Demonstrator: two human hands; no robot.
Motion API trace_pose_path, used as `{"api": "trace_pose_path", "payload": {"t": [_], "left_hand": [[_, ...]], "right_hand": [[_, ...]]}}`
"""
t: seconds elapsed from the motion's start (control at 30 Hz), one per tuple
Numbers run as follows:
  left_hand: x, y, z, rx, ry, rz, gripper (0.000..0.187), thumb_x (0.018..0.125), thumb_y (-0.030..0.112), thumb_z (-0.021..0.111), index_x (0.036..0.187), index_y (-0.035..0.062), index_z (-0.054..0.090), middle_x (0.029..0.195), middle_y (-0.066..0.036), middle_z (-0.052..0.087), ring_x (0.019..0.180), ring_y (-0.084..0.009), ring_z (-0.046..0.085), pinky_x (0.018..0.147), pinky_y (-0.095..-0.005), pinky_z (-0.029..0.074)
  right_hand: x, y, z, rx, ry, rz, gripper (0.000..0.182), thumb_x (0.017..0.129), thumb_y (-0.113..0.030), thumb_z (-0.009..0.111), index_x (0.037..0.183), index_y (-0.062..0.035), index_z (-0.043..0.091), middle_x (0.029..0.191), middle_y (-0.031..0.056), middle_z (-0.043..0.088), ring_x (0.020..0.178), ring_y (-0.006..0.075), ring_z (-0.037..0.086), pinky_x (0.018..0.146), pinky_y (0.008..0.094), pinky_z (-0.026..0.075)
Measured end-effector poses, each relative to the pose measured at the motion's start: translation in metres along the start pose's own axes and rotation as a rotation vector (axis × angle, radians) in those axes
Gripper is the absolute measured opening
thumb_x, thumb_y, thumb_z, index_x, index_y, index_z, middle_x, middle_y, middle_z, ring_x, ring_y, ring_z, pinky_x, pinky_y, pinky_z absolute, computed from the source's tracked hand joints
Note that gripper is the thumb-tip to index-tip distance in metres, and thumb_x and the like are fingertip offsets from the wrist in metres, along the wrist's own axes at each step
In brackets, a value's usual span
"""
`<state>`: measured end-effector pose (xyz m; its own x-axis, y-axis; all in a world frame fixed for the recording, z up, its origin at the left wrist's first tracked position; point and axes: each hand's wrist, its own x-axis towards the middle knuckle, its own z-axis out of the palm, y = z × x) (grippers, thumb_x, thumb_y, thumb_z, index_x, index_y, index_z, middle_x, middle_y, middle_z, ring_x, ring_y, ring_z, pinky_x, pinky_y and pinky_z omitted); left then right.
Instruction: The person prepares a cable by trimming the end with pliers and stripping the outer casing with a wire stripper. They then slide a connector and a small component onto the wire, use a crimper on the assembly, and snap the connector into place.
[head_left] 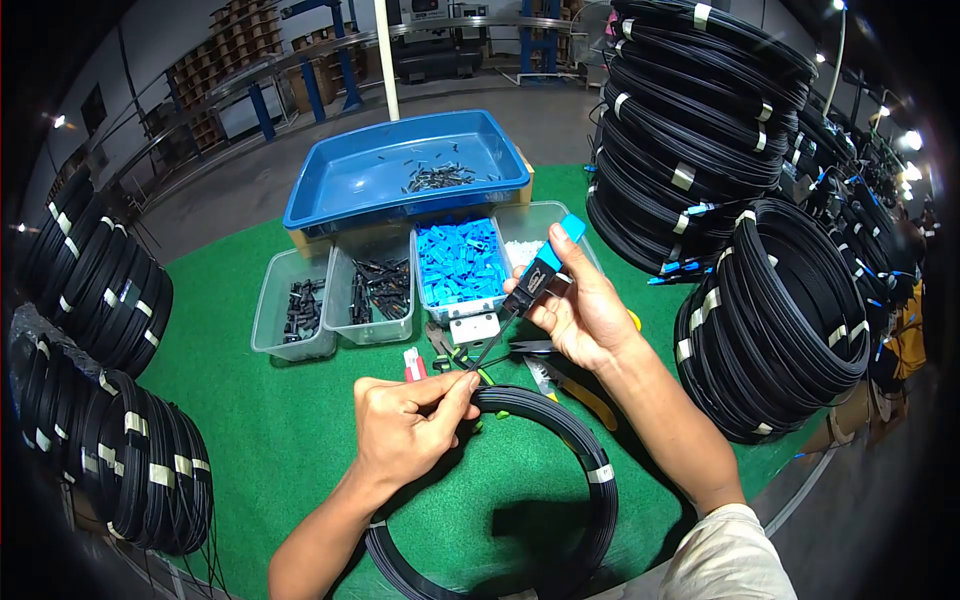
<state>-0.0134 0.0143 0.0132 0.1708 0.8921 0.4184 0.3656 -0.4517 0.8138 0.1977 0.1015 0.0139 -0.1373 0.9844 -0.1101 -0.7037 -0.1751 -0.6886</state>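
Note:
My right hand [580,318] grips a black-and-blue handheld tool [535,282] with white print, its blue end pointing up and away. A thin black cable [490,348] runs from the tool's lower end down to my left hand [412,425], which pinches it between thumb and fingers. Whether the cable's end sits inside the tool is hidden. Below my hands a coil of black cable [604,505], bound with pale tape, lies on the green mat [290,440]. Green-and-black pliers [440,345] and a yellow-handled tool [588,402] lie just beyond the coil.
Clear bins hold black parts [303,308], more dark parts [375,290], blue connectors [460,260] and white pieces [525,255]. Behind them stands a blue tray [340,160] with small dark pieces. Cable coils pile up at the right [700,130] and the left [150,470].

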Motion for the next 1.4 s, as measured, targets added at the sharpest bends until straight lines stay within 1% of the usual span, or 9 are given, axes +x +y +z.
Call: {"api": "trace_pose_path", "payload": {"t": [0.53, 0.6, 0.73, 0.9, 0.97, 1.03, 1.1, 1.2, 1.4], "left_hand": [[0.001, 0.003, -0.001, -0.075, 0.011, -0.103, 0.014, 0.091, 0.006, 0.068, 0.092, -0.0051, 0.076, 0.067, -0.011, 0.072, 0.042, -0.0074, 0.058, 0.039, -0.0224, 0.045], [0.000, 0.003, 0.001, -0.048, 0.025, -0.057, 0.014, 0.091, 0.006, 0.068, 0.092, -0.0052, 0.076, 0.067, -0.012, 0.072, 0.043, -0.0082, 0.060, 0.039, -0.0227, 0.046], [0.000, 0.003, 0.005, 0.119, 0.086, 0.217, 0.013, 0.089, 0.007, 0.070, 0.094, -0.0039, 0.076, 0.067, -0.010, 0.073, 0.045, -0.0116, 0.065, 0.042, -0.0238, 0.049], [-0.005, 0.001, 0.006, 0.324, 0.130, 0.412, 0.015, 0.088, 0.007, 0.072, 0.098, -0.0038, 0.076, 0.067, -0.010, 0.073, 0.048, -0.0122, 0.067, 0.045, -0.0232, 0.051], [-0.007, 0.008, 0.006, 0.014, 0.032, 0.223, 0.018, 0.084, 0.006, 0.074, 0.100, -0.0023, 0.075, 0.073, -0.014, 0.074, 0.057, -0.0153, 0.071, 0.054, -0.0247, 0.055], [-0.008, 0.017, 0.003, -0.158, -0.039, 0.070, 0.018, 0.086, 0.005, 0.073, 0.102, -0.0036, 0.075, 0.079, -0.014, 0.075, 0.062, -0.0139, 0.072, 0.056, -0.0241, 0.056], [-0.009, 0.017, 0.000, -0.422, -0.089, -0.074, 0.018, 0.088, 0.004, 0.072, 0.103, -0.0042, 0.074, 0.084, -0.013, 0.076, 0.065, -0.0133, 0.073, 0.058, -0.0239, 0.057], [-0.010, 0.012, 0.001, -0.397, -0.058, 0.003, 0.016, 0.088, 0.003, 0.071, 0.101, -0.0045, 0.075, 0.084, -0.013, 0.076, 0.065, -0.0141, 0.073, 0.057, -0.0241, 0.058], [-0.010, 0.003, 0.002, -0.253, -0.079, 0.203, 0.012, 0.086, 0.002, 0.072, 0.095, -0.0036, 0.076, 0.079, -0.012, 0.075, 0.062, -0.0153, 0.073, 0.057, -0.0241, 0.057]], "right_hand": [[-0.003, 0.002, 0.003, -0.028, -0.037, -0.064, 0.038, 0.095, -0.039, 0.066, 0.113, -0.0086, 0.051, 0.101, 0.0141, 0.065, 0.087, 0.0252, 0.072, 0.069, 0.0313, 0.064], [-0.006, 0.006, 0.005, -0.131, -0.142, -0.338, 0.036, 0.097, -0.036, 0.064, 0.115, -0.0070, 0.052, 0.106, 0.0136, 0.065, 0.091, 0.0251, 0.072, 0.072, 0.0328, 0.064], [-0.005, 0.007, -0.002, -0.040, -0.411, -0.328, 0.050, 0.097, -0.040, 0.061, 0.132, -0.0082, 0.045, 0.114, 0.0156, 0.062, 0.103, 0.0316, 0.067, 0.091, 0.0481, 0.057], [-0.023, 0.001, 0.019, -0.048, -0.581, -0.306, 0.055, 0.084, -0.008, 0.063, 0.133, -0.0062, 0.037, 0.108, 0.0191, 0.059, 0.099, 0.0363, 0.068, 0.087, 0.0521, 0.058], [-0.025, -0.007, 0.029, -0.043, -0.579, -0.336, 0.056, 0.085, -0.007, 0.062, 0.135, -0.0070, 0.035, 0.104, 0.0181, 0.059, 0.094, 0.0344, 0.068, 0.085, 0.0517, 0.059], [-0.035, -0.011, 0.048, 0.034, -0.615, -0.350, 0.055, 0.088, -0.009, 0.061, 0.135, -0.0081, 0.034, 0.102, 0.0173, 0.058, 0.090, 0.0322, 0.068, 0.082, 0.0511, 0.060], [-0.034, -0.010, 0.049, 0.022, -0.616, -0.369, 0.045, 0.100, -0.034, 0.052, 0.137, -0.0118, 0.036, 0.103, 0.0172, 0.057, 0.091, 0.0325, 0.063, 0.078, 0.0505, 0.057], [-0.044, -0.010, 0.064, 0.093, -0.552, -0.331, 0.047, 0.102, -0.048, 0.044, 0.129, -0.0094, 0.044, 0.102, 0.0156, 0.057, 0.086, 0.0308, 0.061, 0.074, 0.0447, 0.051], [-0.060, -0.007, 0.065, 0.148, -0.556, -0.444, 0.039, 0.102, -0.038, 0.047, 0.124, -0.0056, 0.047, 0.099, 0.0158, 0.058, 0.081, 0.0255, 0.061, 0.074, 0.0404, 0.051]]}}
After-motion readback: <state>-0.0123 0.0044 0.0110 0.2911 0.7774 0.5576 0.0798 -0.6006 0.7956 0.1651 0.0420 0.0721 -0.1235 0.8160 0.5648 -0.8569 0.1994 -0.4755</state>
